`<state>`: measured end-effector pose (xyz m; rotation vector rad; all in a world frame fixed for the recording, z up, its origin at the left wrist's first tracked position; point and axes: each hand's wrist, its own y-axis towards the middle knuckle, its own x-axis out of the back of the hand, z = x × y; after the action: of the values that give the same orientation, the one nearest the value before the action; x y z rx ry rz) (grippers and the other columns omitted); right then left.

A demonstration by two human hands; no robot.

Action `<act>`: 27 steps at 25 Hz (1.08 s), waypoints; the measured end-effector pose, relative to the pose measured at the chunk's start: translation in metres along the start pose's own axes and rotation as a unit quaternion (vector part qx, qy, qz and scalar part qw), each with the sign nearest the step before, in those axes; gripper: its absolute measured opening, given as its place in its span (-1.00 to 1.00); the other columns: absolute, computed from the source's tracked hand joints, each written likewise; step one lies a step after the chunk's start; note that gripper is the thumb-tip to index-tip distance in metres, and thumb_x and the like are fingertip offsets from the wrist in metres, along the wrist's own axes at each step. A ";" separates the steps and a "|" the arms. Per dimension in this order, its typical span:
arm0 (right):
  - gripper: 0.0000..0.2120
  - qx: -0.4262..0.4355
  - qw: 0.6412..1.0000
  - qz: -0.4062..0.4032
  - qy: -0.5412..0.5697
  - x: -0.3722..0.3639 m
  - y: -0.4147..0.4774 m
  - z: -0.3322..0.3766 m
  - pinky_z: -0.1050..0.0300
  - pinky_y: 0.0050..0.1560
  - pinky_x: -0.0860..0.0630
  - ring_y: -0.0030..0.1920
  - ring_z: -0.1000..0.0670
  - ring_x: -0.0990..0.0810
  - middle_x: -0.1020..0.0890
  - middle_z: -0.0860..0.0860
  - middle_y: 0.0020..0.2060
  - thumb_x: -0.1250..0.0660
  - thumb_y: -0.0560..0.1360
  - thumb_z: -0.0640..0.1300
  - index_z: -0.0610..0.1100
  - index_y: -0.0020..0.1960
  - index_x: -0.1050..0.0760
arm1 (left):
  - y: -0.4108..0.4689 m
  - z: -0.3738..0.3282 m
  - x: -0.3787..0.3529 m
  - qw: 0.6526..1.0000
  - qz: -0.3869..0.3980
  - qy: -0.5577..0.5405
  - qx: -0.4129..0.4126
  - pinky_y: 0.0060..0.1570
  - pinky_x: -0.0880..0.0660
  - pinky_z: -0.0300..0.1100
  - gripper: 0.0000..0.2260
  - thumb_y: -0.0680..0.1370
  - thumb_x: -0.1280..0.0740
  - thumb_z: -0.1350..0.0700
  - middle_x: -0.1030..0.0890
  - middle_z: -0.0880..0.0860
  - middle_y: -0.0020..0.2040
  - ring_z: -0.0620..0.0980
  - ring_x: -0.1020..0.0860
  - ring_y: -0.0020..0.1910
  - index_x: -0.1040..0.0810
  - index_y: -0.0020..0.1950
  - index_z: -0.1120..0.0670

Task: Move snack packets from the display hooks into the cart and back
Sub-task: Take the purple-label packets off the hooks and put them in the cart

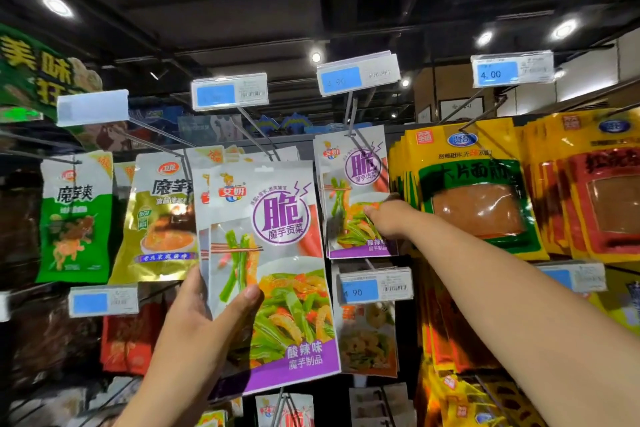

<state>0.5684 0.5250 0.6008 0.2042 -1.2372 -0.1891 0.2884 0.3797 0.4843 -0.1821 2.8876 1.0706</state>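
Facing a rack of hung snacks, a person raises both arms. The left hand (207, 315) grips a small stack of purple-and-white konjac packets (273, 270) by its lower left edge. The thumb lies across the front face and the fingers are hidden behind; at least two packets overlap in the stack. This stack is held upright in front of the rack, off any hook, and its punched top hole hangs free.

The right hand (384, 218) reaches to a hanging packet (353, 191) of the same purple-and-white design. It pinches that packet at its lower right edge, with the thumb on the printed face and the fingers behind. The hanging packet is threaded on a wire display hook (351, 118) and tilts slightly.

A price tag (358, 76) sits at the outer end of that hook, and a second price tag (375, 284) marked 4.90 sits just below the packet. Yellow packets (474, 191) hang in a dense row just to the right. A green packet (74, 218) and a gold packet (159, 218) hang to the left. Round ceiling lights (57, 5) glow above.
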 end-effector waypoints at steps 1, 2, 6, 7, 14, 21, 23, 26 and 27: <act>-0.54 -0.007 1.000 -0.002 -0.018 0.001 -0.003 0.002 0.01 0.28 -0.43 0.41 -0.26 -0.43 -0.38 -0.30 0.47 0.04 0.74 -0.07 -0.22 0.58 -0.20 | 0.000 -0.001 -0.002 1.000 0.001 -0.001 0.001 0.02 -0.60 -0.16 -0.54 0.44 -0.60 0.00 -0.71 -0.08 0.21 -0.07 -0.69 0.15 -0.56 0.27 -0.28; -0.52 -0.012 0.999 -0.021 -0.035 0.004 -0.006 0.003 0.01 0.31 -0.42 0.42 -0.26 -0.42 -0.36 -0.28 0.49 0.02 0.74 -0.02 -0.24 0.57 -0.22 | 0.001 -0.003 -0.005 1.000 0.002 0.001 0.000 -0.06 -0.62 -0.23 -0.54 0.42 -0.60 -0.01 -0.72 -0.08 0.18 -0.06 -0.70 0.12 -0.57 0.25 -0.28; -0.58 0.016 0.974 -0.217 0.060 0.020 -0.058 0.001 -0.02 -0.11 -0.49 0.10 -0.22 -0.61 -0.61 -0.18 0.14 -0.19 0.64 -0.03 -0.19 0.42 -0.25 | 0.003 -0.006 -0.018 1.000 0.004 -0.022 0.005 -0.16 -0.61 -0.32 -0.56 0.40 -0.54 -0.01 -0.74 -0.05 0.14 -0.09 -0.72 0.02 -0.58 0.25 -0.22; -0.65 0.091 0.951 -0.264 0.131 0.018 -0.076 -0.003 0.00 -0.23 -0.49 -0.05 -0.14 -0.64 -0.65 -0.07 -0.02 -0.22 0.61 -0.02 -0.09 0.35 -0.32 | 0.003 -0.007 -0.022 1.000 0.007 -0.021 0.009 -0.20 -0.59 -0.33 -0.56 0.41 -0.53 -0.01 -0.74 -0.05 0.11 -0.11 -0.71 -0.06 -0.58 0.27 -0.21; -0.16 0.164 0.915 -0.116 0.350 -0.026 -0.169 0.008 0.04 0.13 -0.59 0.07 0.12 -0.63 -0.52 0.19 0.17 -0.48 0.31 0.35 0.12 0.45 -0.21 | 0.013 -0.009 -0.070 0.999 0.014 -0.034 -0.017 -0.44 -0.46 -0.39 -0.74 0.58 -0.42 0.23 -0.64 -0.15 -0.31 -0.25 -0.55 -0.42 -0.53 0.25 0.06; -0.71 0.180 0.867 -0.078 0.458 -0.027 -0.154 -0.018 -0.15 0.13 -0.63 -0.01 0.01 -0.74 -0.76 0.05 -0.03 -0.55 0.45 -0.03 0.01 0.14 -0.58 | 0.010 -0.007 -0.089 0.996 0.029 -0.086 -0.011 -0.41 -0.53 -0.34 -0.72 0.58 -0.41 0.13 -0.72 -0.08 -0.13 -0.18 -0.64 -0.33 -0.55 0.29 -0.01; -0.75 0.166 0.872 -0.108 0.447 -0.025 -0.149 -0.028 -0.18 0.10 -0.63 -0.04 -0.01 -0.74 -0.76 0.04 -0.06 -0.51 0.49 -0.05 0.04 0.10 -0.51 | 0.015 -0.007 -0.086 0.993 0.008 -0.119 -0.008 -0.21 -0.60 -0.33 -0.76 0.66 -0.26 0.22 -0.75 -0.07 0.04 -0.16 -0.71 -0.09 -0.54 0.30 0.02; -0.77 0.155 0.827 -0.114 0.529 -0.018 -0.141 -0.041 -0.17 0.00 -0.66 -0.10 -0.07 -0.76 -0.76 -0.02 -0.09 -0.40 0.58 -0.18 -0.02 0.17 -0.43 | 0.025 -0.011 -0.074 0.991 -0.026 -0.128 -0.011 -0.16 -0.62 -0.30 -0.73 0.70 -0.19 0.29 -0.75 -0.04 0.11 -0.16 -0.71 0.00 -0.53 0.30 0.02; -0.77 0.155 0.808 -0.119 0.555 -0.014 -0.138 -0.043 -0.15 -0.04 -0.67 -0.10 -0.09 -0.76 -0.76 -0.03 -0.08 -0.38 0.59 -0.21 -0.05 0.18 -0.42 | 0.030 -0.013 -0.071 0.992 -0.035 -0.124 -0.013 -0.20 -0.62 -0.31 -0.72 0.70 -0.18 0.29 -0.75 -0.06 0.08 -0.17 -0.71 -0.03 -0.52 0.33 0.03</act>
<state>0.6004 0.3974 0.5389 0.6518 -0.0458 -0.0509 0.3545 0.4001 0.5196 -0.1402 2.6287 1.0387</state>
